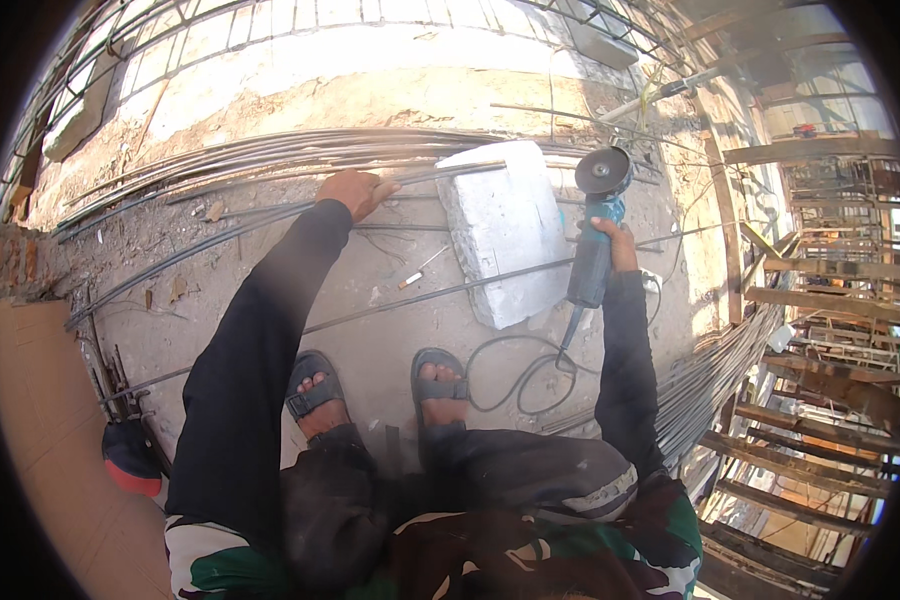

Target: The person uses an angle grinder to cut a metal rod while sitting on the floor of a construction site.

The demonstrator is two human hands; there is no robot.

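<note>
The left hand [355, 192], upper centre-left of the frame, is closed over a steel rod [477, 168]; the undersides of the fingers are hidden. The right hand [615, 240], right of centre, grasps an angle grinder [591, 268] by its body, disc end toward the top of the frame. Whether the disc [603, 171] is spinning cannot be told.

The rod extends rightward from the left hand, and its end rests on the upper part of a whitish block [510, 240]. The block lies tilted at centre-right — between the two hands, just left of the grinder. The disc is to the right of the rod's end, apart from it in the frame. A second rod [410, 298] crosses the lower part of the block, below the left hand.

The grinder's cord [573, 328] drops from the tool and loops on the ground right of the sandalled feet [438, 390]. A bundle of rods [300, 152] lies across the upper left, beyond the left hand; another bundle [710, 385] lies at lower right. A dark cap [128, 450] with a red brim is at lower left, beside a cardboard sheet [50, 420].
</note>
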